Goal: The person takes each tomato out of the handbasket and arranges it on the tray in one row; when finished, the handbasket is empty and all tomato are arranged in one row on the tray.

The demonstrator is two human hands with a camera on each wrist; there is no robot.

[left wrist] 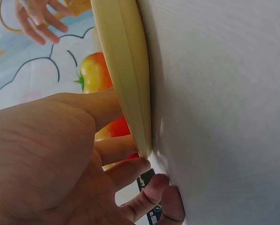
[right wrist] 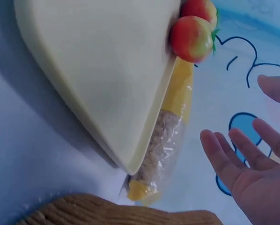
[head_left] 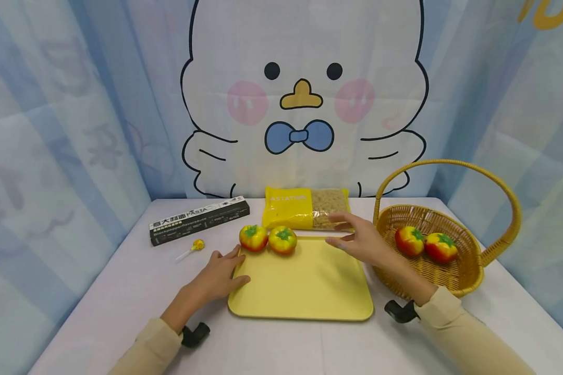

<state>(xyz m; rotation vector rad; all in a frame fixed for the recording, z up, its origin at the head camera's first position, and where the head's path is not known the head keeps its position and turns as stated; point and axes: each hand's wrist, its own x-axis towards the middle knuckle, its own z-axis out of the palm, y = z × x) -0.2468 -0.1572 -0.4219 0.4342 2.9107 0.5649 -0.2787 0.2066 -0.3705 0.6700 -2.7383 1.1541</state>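
Note:
A yellow tray (head_left: 305, 286) lies on the table, with two red-and-yellow tomato-like fruits (head_left: 282, 240) with green tops side by side at its back left corner. At the tray's left rim, my left hand (head_left: 218, 276) touches the edge, its fingers spread and the thumb over the tray. The left wrist view has the fingers lying across the tray's rim (left wrist: 128, 70). My right hand (head_left: 358, 242) is held over the back right corner, fingers loosely bent and holding nothing; its palm and parted fingers show in the right wrist view.
Two similar fruits (head_left: 409, 240) lie in a wicker basket (head_left: 474, 281) with a tall handle at the right. Behind the tray lies a yellow bag (head_left: 288, 208) with a clear window. A black-and-white pasta box (head_left: 199, 221) and a lollipop (head_left: 197, 245) lie to the left.

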